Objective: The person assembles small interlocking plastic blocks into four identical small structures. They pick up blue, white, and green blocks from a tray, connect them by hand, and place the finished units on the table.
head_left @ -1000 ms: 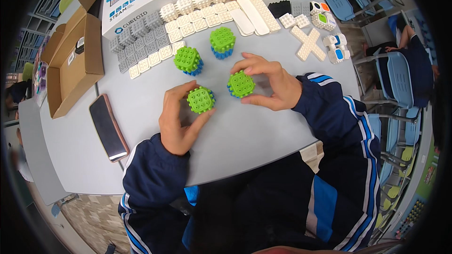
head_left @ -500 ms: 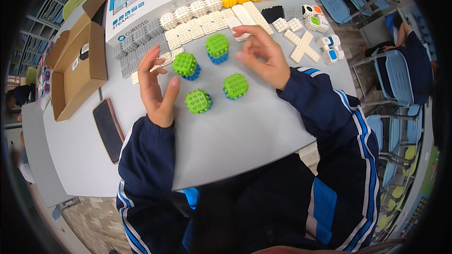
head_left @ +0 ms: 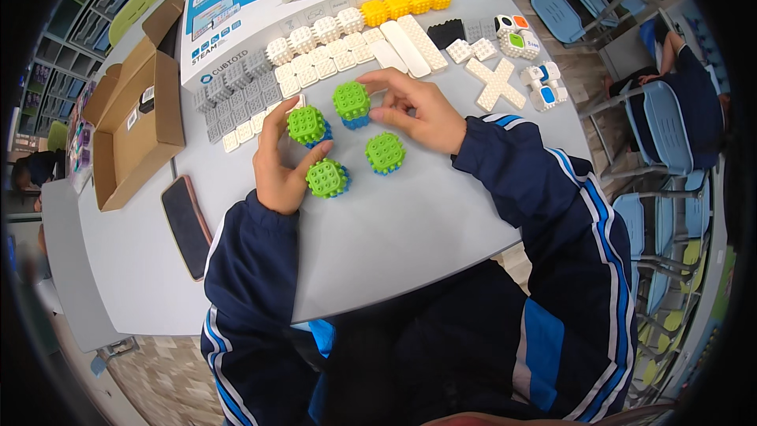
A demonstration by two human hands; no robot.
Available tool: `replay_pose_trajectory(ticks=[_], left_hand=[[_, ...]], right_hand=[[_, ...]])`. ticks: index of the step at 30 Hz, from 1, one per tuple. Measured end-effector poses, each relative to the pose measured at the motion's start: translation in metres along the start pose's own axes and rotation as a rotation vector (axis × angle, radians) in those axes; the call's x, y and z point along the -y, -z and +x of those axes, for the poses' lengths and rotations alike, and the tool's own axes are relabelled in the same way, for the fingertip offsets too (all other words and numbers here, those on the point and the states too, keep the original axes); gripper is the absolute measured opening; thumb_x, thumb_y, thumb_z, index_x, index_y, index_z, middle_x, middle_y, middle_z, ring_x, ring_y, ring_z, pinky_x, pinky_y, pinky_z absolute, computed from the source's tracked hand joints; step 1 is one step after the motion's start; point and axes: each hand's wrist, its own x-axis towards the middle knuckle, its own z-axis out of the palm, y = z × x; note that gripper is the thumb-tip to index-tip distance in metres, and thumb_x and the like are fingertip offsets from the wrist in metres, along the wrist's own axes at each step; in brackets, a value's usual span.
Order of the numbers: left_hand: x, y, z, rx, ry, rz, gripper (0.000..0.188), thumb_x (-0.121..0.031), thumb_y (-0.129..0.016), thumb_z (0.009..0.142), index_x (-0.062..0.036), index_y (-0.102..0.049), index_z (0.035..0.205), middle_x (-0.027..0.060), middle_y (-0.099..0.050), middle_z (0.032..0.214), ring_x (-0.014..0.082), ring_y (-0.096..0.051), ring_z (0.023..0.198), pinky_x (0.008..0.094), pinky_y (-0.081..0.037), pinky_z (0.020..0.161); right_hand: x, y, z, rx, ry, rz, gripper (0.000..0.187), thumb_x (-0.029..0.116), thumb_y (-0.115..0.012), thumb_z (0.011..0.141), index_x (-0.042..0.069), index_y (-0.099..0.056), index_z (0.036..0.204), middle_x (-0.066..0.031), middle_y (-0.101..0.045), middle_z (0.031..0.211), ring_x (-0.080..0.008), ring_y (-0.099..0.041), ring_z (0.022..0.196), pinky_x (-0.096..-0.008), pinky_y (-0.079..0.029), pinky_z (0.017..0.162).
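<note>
Four-cornered on the table stand several short stacks of studded cube blocks, green on top and blue below. My left hand (head_left: pixel 277 166) curls its fingers and thumb around the far-left stack (head_left: pixel 306 125). The far-right stack (head_left: pixel 351 100) is pinched at its right side between the thumb and index finger of my right hand (head_left: pixel 422 110). Nearer to me are two more stacks, the near-left one (head_left: pixel 326 178) just below my left thumb and the near-right one (head_left: pixel 385 152), which neither hand touches. The blue lower blocks are partly hidden.
Beyond my hands lie rows of grey blocks (head_left: pixel 236 79), white cubes (head_left: pixel 325 30), yellow cubes (head_left: pixel 406 4) and flat white plates (head_left: pixel 315 67). A large white box (head_left: pixel 331 0) stands behind. On the left are an open cardboard box (head_left: pixel 130 142) and a phone (head_left: pixel 187 225); a white X-shaped piece (head_left: pixel 495 84) lies right.
Both hands have closed in from the sides onto the two far stacks. The far-right stack has come a little nearer to me. My view has also shifted slightly.
</note>
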Motion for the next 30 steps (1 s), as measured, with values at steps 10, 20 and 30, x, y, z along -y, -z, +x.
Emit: replay_pose_trajectory(ticks=[10, 20, 30], left_hand=[[0.001, 0.001, 0.001, 0.016, 0.032, 0.03, 0.065, -0.007, -0.087, 0.074, -0.0038, -0.055, 0.131, 0.0059, -0.064, 0.114, 0.0166, -0.058, 0.109, 0.0319, -0.042, 0.102], [0.001, -0.003, 0.001, 0.005, -0.006, 0.036, 0.072, -0.01, -0.088, 0.074, -0.0039, -0.051, 0.136, 0.0085, -0.064, 0.117, 0.0184, -0.06, 0.108, 0.0324, -0.044, 0.099], [0.015, 0.0, -0.001, -0.015, -0.024, -0.054, 0.068, -0.008, -0.086, 0.074, -0.0035, -0.053, 0.134, 0.0117, -0.063, 0.123, 0.0205, -0.061, 0.11, 0.0339, -0.046, 0.094]], right_hand=[[0.004, 0.002, 0.0, 0.035, 0.065, -0.178, 0.047, 0.019, -0.072, 0.091, 0.007, -0.056, 0.133, -0.0047, -0.063, 0.086, -0.0113, -0.055, 0.069, -0.027, -0.046, 0.064], [0.003, 0.005, -0.004, 0.032, 0.088, -0.204, 0.048, 0.011, -0.07, 0.091, 0.007, -0.054, 0.136, -0.0093, -0.068, 0.091, -0.016, -0.064, 0.077, -0.03, -0.051, 0.07], [0.014, 0.035, -0.018, -0.343, 0.404, -0.559, 0.031, 0.0, -0.068, 0.087, 0.005, -0.068, 0.118, -0.0118, -0.071, 0.111, -0.0218, -0.068, 0.086, -0.0297, -0.054, 0.073]])
